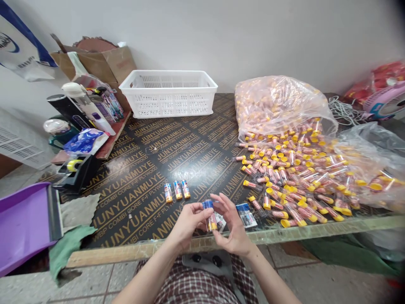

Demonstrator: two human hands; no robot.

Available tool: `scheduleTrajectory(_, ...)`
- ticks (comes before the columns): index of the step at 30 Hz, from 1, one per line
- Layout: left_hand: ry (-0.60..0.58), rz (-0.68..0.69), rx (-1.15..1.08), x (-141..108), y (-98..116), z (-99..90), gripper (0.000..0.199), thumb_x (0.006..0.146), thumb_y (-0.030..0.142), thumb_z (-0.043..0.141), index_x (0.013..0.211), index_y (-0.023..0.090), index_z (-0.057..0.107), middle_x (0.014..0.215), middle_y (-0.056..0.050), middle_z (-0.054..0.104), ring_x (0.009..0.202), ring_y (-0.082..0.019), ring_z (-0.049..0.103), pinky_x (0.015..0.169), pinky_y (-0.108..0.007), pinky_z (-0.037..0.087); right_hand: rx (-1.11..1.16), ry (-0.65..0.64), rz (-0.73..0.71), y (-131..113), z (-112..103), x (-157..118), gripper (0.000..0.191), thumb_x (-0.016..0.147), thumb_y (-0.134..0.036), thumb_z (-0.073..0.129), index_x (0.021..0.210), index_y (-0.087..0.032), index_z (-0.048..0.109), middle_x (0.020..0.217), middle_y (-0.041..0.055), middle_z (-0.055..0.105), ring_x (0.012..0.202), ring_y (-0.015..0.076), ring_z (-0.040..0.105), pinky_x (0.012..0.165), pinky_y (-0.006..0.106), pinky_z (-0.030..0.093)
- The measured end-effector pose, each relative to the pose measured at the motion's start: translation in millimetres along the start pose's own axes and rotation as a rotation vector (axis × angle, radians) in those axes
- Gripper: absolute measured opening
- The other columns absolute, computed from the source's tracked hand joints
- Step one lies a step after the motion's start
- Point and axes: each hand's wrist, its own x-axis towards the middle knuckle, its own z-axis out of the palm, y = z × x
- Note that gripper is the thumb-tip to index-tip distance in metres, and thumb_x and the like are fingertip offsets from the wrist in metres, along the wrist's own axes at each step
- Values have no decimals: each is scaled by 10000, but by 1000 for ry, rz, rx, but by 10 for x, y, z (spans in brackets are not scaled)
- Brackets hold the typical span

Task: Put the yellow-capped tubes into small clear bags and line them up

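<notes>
Head view, tube pile [297, 177] right, basket [169, 93] behind

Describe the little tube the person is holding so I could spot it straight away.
Start at the big heap of yellow-capped tubes spilling from the plastic bag on the right of the table. Come to the near edge, where the left hand and right hand meet around one small tube. Unlike the three tubes lying just beyond, it is held upright and has a blue end on top.

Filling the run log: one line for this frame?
left hand: holds tube | right hand: on tube's blue cap | three tubes lined up on table
</notes>
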Motion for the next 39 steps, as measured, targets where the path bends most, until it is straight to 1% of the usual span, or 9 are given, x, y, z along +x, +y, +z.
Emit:
scheduleTrajectory(2, 129, 82, 86, 38, 112, -190, 380, 580, 438, 761, 731, 113, 636, 638, -42, 655, 529, -129, 582, 529, -237, 460, -51, 17, 19, 8, -104, -8, 839, 714, -137, 585, 1421, -305, 166, 1468, 91, 289, 1266, 262, 432, 1047, 479, 378)
scheduleTrajectory(7, 786, 327, 735, 153, 383, -983, 464, 555, 498, 737, 835, 147, 619, 547, 5, 602, 534, -167, 576, 544, -256, 420, -234, 281, 95, 169, -434, -57, 706, 779, -219, 600, 1399, -289, 270, 1390, 103, 393, 1184, 247, 491, 997, 469, 414)
scheduleTrajectory(12, 779, 190, 1183, 283, 418, -1385, 509, 673, 576, 610, 954, 151, 609, 610, -46, 640, 649, -240, 620, 610, -297, 411, -581, 335, 120, 261, -596, -28, 413, 825, -272, 548, 1236, -242, 509, 1281, 96, 492, 1169, 249, 487, 968, 445, 425)
scheduleTrajectory(17, 878, 293, 1320, 244, 369, -992, 454, 806, 587, 446, 918, 185, 626, 694, -65, 653, 678, -231, 601, 609, -294, 376, -1022, 382, 248, 397, -864, -25, 332, 834, -296, 498, 1101, -135, 612, 1056, 143, 603, 1019, 280, 544, 899, 442, 438)
scheduleTrajectory(19, 716, 362, 1281, 242, 256, -712, 359, 821, 518, 482, 787, 192, 629, 677, -40, 642, 641, -185, 581, 604, -267, 367, -1153, 287, 382, 468, -999, -35, 338, 832, -294, 498, 1098, -120, 615, 957, 139, 637, 933, 289, 569, 827, 428, 455)
scheduleTrajectory(21, 399, 350, 1277, 280, 98, -451, 291, 812, 455, 531, 737, 192, 631, 696, -31, 647, 661, -171, 583, 619, -255, 367, -1202, 179, 497, 527, -1108, -30, 362, 825, -292, 511, 1136, -127, 595, 909, 124, 653, 870, 282, 594, 753, 392, 465)
scheduleTrajectory(24, 257, 316, 1317, 362, -112, -211, 171, 766, 354, 623, 755, 183, 625, 783, -44, 650, 737, -182, 591, 645, -255, 364, -1174, 105, 579, 561, -1204, -6, 413, 806, -272, 528, 1201, -155, 553, 859, 89, 654, 795, 253, 613, 681, 340, 460)
scheduleTrajectory(30, 283, 324, 1305, 393, -217, -191, 95, 795, 273, 598, 757, 187, 590, 791, -30, 621, 730, -165, 571, 651, -247, 350, -1039, 270, 419, 383, -1187, 15, 498, 803, -276, 489, 1292, -181, 471, 913, 82, 613, 758, 227, 587, 684, 349, 462)
scheduleTrajectory(39, 282, 354, 1266, 406, -310, -157, 79, 780, 196, 600, 705, 186, 578, 744, -12, 622, 696, -150, 554, 633, -236, 325, -568, 441, 290, 26, -703, 113, 408, 836, -347, 525, 1215, -197, 532, 888, 49, 587, 787, 183, 573, 708, 304, 487)
